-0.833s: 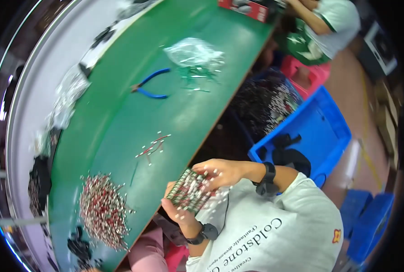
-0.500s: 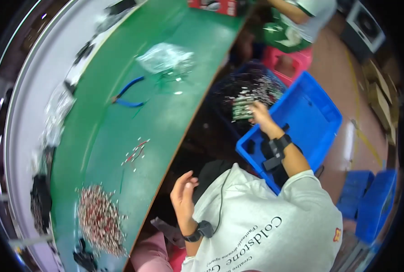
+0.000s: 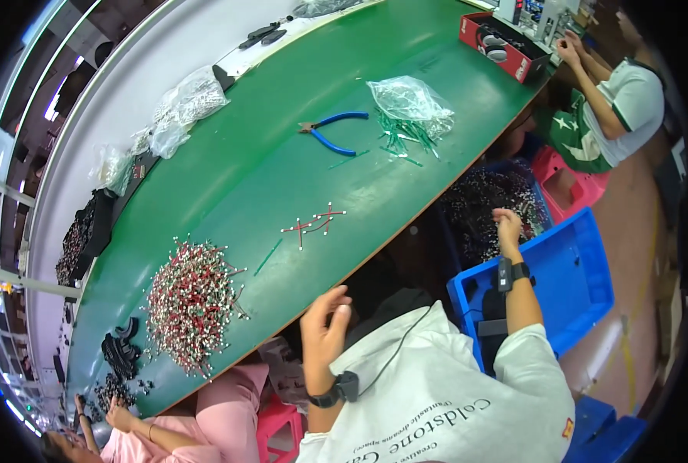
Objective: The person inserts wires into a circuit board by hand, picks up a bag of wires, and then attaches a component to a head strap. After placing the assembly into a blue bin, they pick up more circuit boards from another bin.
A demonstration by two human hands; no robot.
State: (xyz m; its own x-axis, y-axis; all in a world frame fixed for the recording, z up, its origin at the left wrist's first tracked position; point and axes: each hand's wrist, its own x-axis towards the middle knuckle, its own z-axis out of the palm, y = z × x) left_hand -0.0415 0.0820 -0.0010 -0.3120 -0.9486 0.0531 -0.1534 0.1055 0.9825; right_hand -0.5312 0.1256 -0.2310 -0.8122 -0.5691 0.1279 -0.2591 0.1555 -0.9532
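My left hand (image 3: 323, 333) is held just off the table's near edge, fingers loosely bent, thumb apart and nothing in it. Over the near side of a dark blue bin (image 3: 543, 202) is my right hand (image 3: 507, 230), its fingers partly extended with nothing visible in them. Many small dark and whitish pieces (image 3: 486, 204) fill that bin. A shallow blue tray (image 3: 583, 272) leans beside the bin under my right forearm, and some dark things lie in it. On the green table (image 3: 228, 181), a few red wires with white ends (image 3: 313, 225) are nearest my left hand.
A big heap of red-and-white wires (image 3: 193, 305) lies at the table's left. Farther off are blue-handled pliers (image 3: 334, 133), a clear plastic bag (image 3: 409, 99) with green strips (image 3: 405, 135), and a red box (image 3: 502, 48). Co-workers sit at both ends.
The green circuit board that my right hand held over the bin no longer shows in it. My view has swung, shifting the table rightward. My left hand stays by the table edge.
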